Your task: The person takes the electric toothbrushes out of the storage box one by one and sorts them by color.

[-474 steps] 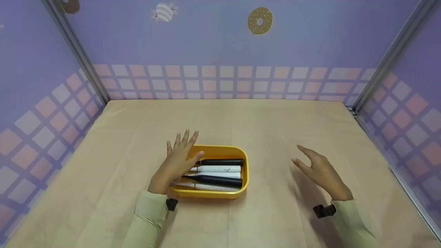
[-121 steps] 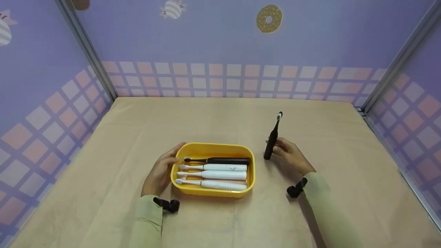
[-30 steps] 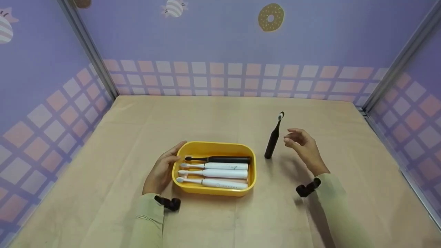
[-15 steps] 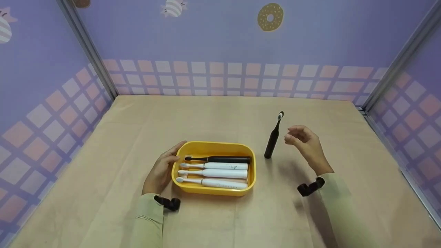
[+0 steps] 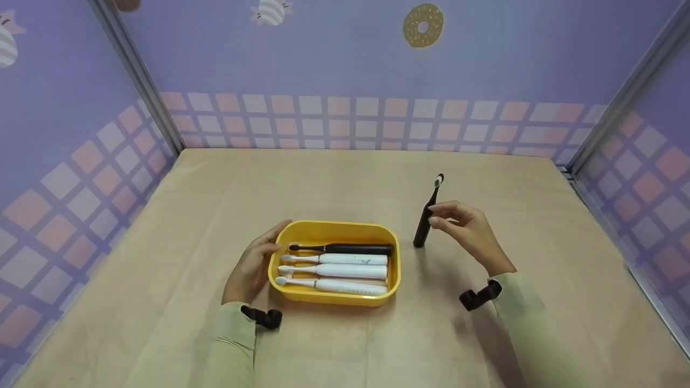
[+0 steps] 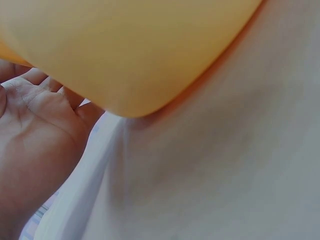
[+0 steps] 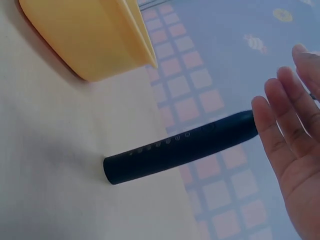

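Note:
My left hand [image 5: 249, 272] holds the left end of a yellow plastic box [image 5: 345, 300], thumb at the rim and fingers along the outside. Inside lie a black electric toothbrush [image 5: 358, 249] and several white ones, the nearest white toothbrush [image 5: 350, 288] among them, all with heads to the left. Right of the box, another black electric toothbrush [image 5: 423, 229] stands on its base, brush head up. My right hand [image 5: 469, 229] has its thumb and index fingertips right at the upper handle. In the right wrist view, the other fingers extend beside the standing toothbrush [image 7: 180, 147].
A cream cloth [image 5: 280, 183] covers the table. Purple walls with a pink and white check band, such as the back wall [image 5: 334, 64], enclose it on three sides. Metal posts stand at both back corners.
Over the last half second my right hand has come back left to the standing toothbrush. Earlier, it held this brush, then let it go. The left hand and box stay put recently.

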A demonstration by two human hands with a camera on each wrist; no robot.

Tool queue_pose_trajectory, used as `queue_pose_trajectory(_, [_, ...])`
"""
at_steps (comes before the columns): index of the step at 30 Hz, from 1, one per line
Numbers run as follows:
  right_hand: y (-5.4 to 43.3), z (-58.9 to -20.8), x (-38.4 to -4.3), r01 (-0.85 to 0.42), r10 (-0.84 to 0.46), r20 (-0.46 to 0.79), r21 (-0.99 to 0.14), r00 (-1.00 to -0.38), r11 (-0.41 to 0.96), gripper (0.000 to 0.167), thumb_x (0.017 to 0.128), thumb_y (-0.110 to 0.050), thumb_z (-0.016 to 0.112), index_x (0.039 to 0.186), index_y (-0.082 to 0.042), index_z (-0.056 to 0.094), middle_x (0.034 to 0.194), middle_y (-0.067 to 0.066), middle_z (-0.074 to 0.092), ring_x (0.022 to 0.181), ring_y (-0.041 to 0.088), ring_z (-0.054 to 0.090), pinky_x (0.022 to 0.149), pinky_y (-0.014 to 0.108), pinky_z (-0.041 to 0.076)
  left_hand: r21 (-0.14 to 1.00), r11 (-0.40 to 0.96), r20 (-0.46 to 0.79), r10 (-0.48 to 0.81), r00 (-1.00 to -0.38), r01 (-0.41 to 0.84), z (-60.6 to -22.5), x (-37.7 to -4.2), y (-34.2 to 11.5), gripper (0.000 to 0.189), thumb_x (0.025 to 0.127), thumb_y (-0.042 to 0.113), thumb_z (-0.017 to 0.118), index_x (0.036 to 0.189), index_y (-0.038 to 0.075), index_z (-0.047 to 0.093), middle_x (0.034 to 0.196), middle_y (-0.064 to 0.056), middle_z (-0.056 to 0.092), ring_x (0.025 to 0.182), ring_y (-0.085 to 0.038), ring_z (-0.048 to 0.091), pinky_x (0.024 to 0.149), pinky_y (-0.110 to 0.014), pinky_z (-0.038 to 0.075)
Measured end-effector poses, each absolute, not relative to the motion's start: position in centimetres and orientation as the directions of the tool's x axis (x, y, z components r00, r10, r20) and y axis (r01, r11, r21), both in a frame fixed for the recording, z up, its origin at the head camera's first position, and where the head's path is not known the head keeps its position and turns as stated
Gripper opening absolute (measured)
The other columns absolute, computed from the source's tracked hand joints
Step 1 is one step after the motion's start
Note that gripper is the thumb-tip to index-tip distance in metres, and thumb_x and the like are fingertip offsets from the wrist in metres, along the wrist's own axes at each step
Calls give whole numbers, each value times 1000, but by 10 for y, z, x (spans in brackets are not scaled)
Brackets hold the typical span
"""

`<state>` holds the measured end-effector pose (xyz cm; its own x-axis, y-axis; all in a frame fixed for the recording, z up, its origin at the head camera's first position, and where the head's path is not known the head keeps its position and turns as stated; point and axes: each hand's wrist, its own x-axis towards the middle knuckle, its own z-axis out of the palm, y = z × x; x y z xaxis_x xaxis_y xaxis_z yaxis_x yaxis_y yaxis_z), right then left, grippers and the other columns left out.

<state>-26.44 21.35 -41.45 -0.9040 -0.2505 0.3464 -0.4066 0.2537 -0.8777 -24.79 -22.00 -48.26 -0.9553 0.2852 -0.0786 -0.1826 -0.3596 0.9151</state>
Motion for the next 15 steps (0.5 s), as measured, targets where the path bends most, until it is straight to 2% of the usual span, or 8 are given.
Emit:
queue_pose_trajectory(6, [203, -410, -262, -420, -349, 309, -854, -885, 308, 27, 89, -17, 68, 113, -5, 69, 104, 11, 69, 93, 7, 65, 86, 19, 54, 924, -336, -86, 281, -956, -182, -483, -247, -220, 57, 97, 3, 38, 152, 15, 31, 160, 2, 24, 145, -14, 26, 115, -29, 31])
queue_pose_trajectory(11, [192, -409, -261, -455, -427, 292, -819, -856, 350, 27, 90, -18, 66, 114, -6, 69, 105, 10, 70, 93, 5, 65, 85, 19, 54, 929, -321, -98, 268, -958, -184, -484, -248, -220, 57, 97, 4, 39, 152, 17, 32, 159, 3, 25, 144, -12, 28, 113, -27, 34])
queue_pose_trajectory(15, [181, -411, -261, -494, -501, 282, -791, -818, 361, 28, 90, -19, 66, 116, -7, 68, 104, 10, 70, 92, 8, 66, 83, 24, 56, 925, -335, -91, 270, -959, -182, -483, -248, -219, 58, 96, 2, 38, 152, 15, 30, 159, 1, 24, 145, -14, 27, 113, -28, 34])
